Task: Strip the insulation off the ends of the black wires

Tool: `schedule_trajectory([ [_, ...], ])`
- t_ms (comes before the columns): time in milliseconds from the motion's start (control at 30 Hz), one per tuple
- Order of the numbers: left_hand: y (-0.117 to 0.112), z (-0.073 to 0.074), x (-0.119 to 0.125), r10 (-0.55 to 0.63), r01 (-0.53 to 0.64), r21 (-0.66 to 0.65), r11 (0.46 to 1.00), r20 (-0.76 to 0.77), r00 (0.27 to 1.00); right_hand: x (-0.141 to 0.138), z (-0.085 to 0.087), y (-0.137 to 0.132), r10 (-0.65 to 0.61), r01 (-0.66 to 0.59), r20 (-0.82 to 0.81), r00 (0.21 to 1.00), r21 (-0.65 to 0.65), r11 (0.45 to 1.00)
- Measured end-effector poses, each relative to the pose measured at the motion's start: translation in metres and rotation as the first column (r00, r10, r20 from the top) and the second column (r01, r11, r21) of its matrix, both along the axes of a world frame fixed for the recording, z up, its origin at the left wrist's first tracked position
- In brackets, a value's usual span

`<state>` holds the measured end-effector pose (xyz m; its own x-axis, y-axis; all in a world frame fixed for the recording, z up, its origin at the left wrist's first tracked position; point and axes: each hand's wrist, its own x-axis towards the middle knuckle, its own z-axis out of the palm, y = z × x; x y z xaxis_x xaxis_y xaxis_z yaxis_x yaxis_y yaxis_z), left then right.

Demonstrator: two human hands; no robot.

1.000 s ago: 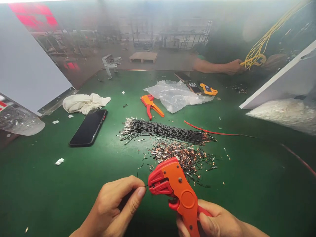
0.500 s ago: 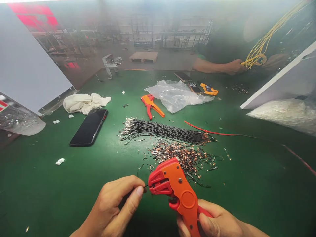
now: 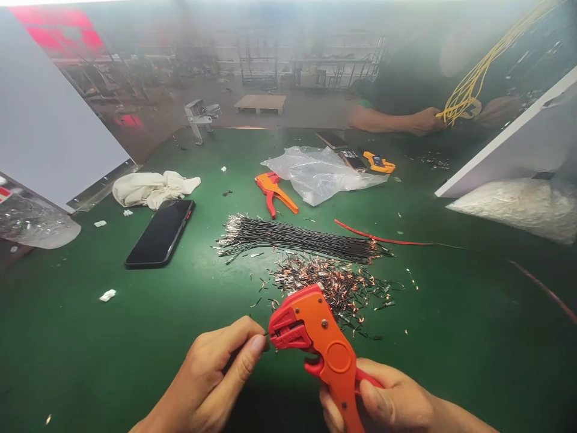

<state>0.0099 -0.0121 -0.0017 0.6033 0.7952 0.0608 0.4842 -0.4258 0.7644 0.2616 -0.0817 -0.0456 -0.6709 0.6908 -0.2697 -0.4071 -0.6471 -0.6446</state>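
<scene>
Between thumb and forefinger, my left hand (image 3: 220, 373) pinches a thin black wire (image 3: 266, 334). The wire's tip is at the jaws of an orange and red wire stripper (image 3: 325, 337). My right hand (image 3: 396, 394) is wrapped round the stripper's handles at the bottom of the view. Just beyond its head lies a heap of cut wire scraps (image 3: 333, 285), black insulation and copper bits. Behind that heap, a bundle of black wires (image 3: 297, 236) lies sideways, with silvery ends on the left and bare copper on the right.
A second wire stripper (image 3: 276, 193) lies by a clear plastic bag (image 3: 320, 171). On the left are a black phone (image 3: 161, 234) and white gloves (image 3: 155, 187). A red wire (image 3: 383, 239) runs right. Across the table, a person's hand (image 3: 426, 121) holds yellow wires (image 3: 464, 99).
My left hand has come slightly closer to the stripper's jaws, so less wire shows between them. The stripper's head has shifted slightly up and left.
</scene>
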Motion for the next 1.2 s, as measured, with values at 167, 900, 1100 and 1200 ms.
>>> schedule_trajectory([
  [167, 0.003, 0.004, 0.002, -0.006, 0.005, 0.035, 0.999, 0.028, 1.0, 0.0, -0.004, -0.002, -0.008, 0.007, -0.016, 1.0, -0.01, 1.0],
  [900, 0.004, -0.014, -0.009, -0.034, 0.026, 0.323, 0.946, 0.018, 0.999, 0.003, 0.002, 0.005, 0.076, -0.076, 0.016, 0.997, 0.01, 0.997],
  [1100, 0.01, 0.0, -0.015, -0.037, 0.152, 0.554, 0.818, -0.214, 0.976, 0.007, -0.008, 0.0, 0.089, -0.095, 0.077, 0.993, 0.088, 0.992],
  [1200, 0.015, 0.008, -0.017, -0.053, 0.214, 0.606, 0.767, -0.272, 0.961, 0.004, -0.007, 0.0, 0.051, -0.059, 0.065, 0.997, 0.125, 0.99],
])
